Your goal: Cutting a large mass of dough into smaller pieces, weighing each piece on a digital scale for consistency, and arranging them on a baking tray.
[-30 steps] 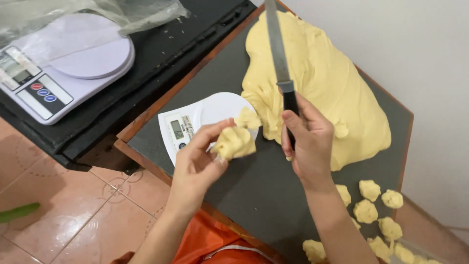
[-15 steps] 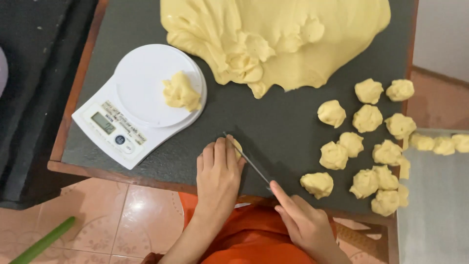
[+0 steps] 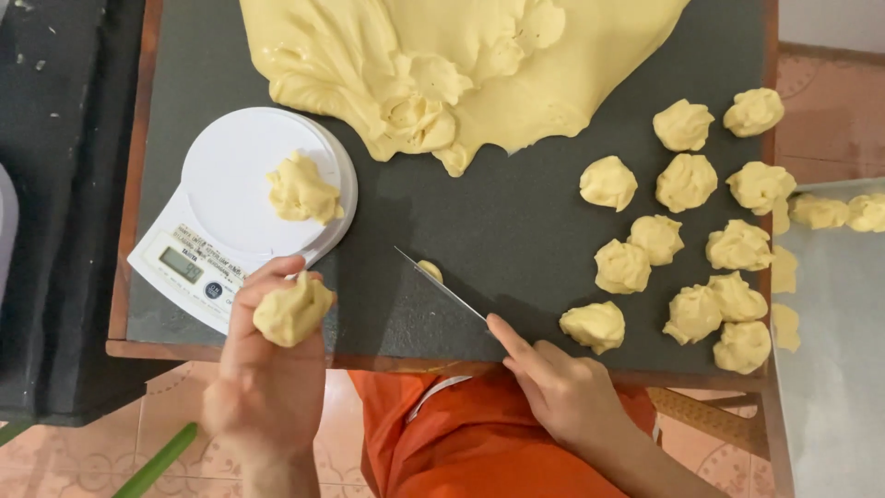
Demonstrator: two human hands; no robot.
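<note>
My left hand holds a pale yellow lump of dough near the table's front edge, just below the white kitchen scale. A second dough piece lies on the scale's round plate. My right hand grips a knife whose blade lies low across the dark tabletop, its tip beside a tiny scrap of dough. The big mass of dough spreads over the far part of the table.
Several small dough balls sit in rows on the right of the dark table. A light grey tray with a few more pieces adjoins the right edge. A black surface stands at the left.
My left hand has lifted off the tabletop with a lump of dough and moved left toward the scale. The knife stays low on the table in my right hand.
</note>
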